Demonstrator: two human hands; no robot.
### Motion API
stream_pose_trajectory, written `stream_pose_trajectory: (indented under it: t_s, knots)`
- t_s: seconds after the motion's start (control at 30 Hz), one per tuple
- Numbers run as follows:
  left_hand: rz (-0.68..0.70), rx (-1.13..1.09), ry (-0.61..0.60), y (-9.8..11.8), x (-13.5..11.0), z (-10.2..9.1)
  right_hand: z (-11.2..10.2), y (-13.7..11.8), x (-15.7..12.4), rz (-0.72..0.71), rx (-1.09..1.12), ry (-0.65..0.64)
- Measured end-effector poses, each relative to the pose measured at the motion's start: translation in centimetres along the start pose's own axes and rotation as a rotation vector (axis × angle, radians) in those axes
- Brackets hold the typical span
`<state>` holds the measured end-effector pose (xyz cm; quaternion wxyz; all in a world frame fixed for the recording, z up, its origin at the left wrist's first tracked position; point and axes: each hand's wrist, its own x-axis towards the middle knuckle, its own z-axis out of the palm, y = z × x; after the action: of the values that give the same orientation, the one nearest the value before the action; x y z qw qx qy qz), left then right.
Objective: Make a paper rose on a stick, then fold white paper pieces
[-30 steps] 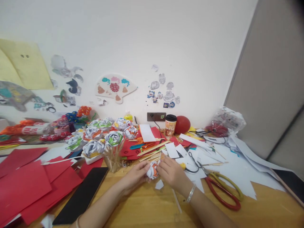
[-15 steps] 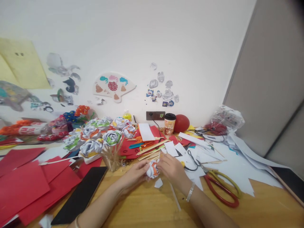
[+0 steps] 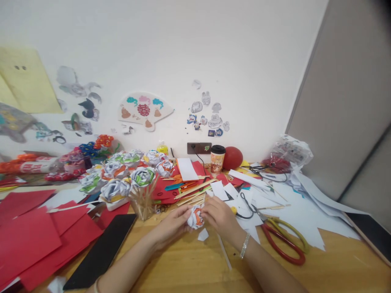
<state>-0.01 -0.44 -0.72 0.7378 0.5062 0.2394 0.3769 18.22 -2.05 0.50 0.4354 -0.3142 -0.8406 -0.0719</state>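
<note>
Between my hands is a white paper flower (image 3: pixel 196 217) with orange on its petals, held just above the wooden table. My left hand (image 3: pixel 175 221) grips it from the left side, fingers curled round it. My right hand (image 3: pixel 218 215) pinches the petals at its right edge, with the fingertips partly hidden. A small white paper piece (image 3: pixel 203 235) lies on the table right below the flower. Under my right wrist a thin white strip or stick (image 3: pixel 224 251) slants toward me; I cannot tell whether it joins the flower.
Several finished paper flowers (image 3: pixel 143 176) and a holder of sticks (image 3: pixel 143 203) stand at left. Red sheets (image 3: pixel 27 248) and a black slab (image 3: pixel 102 248) lie nearer. Scissors (image 3: pixel 284 240), white paper (image 3: pixel 293 211), a lidded cup (image 3: pixel 217 158) and a red balloon (image 3: pixel 233 158) are on the right.
The view has shifted very slightly. My hands keep their hold on the flower, whose orange part now shows a little more.
</note>
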Motion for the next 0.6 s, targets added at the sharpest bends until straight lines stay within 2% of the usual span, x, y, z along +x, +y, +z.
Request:
stream_pose_trajectory:
  t_s: [0.13,0.2,0.33,0.43,0.6]
  knots:
    - [0.010,-0.031,-0.017,0.39,-0.24,0.26,-0.32,-0.45,-0.05,0.252,0.192,0.044]
    - [-0.015,-0.030,-0.052,0.47,-0.35,0.26,-0.40,-0.40,-0.09,0.320,0.294,0.055]
    - [-0.037,-0.015,-0.070,0.24,-0.34,-0.07,-0.21,-0.08,-0.18,0.375,0.450,0.017]
    - [-0.030,-0.020,-0.078,0.05,-0.25,-0.15,0.22,-0.14,-0.30,0.418,0.480,0.013]
    - [0.019,-0.081,-0.084,0.26,-0.34,0.24,0.10,-0.57,-0.34,0.402,0.471,0.091]
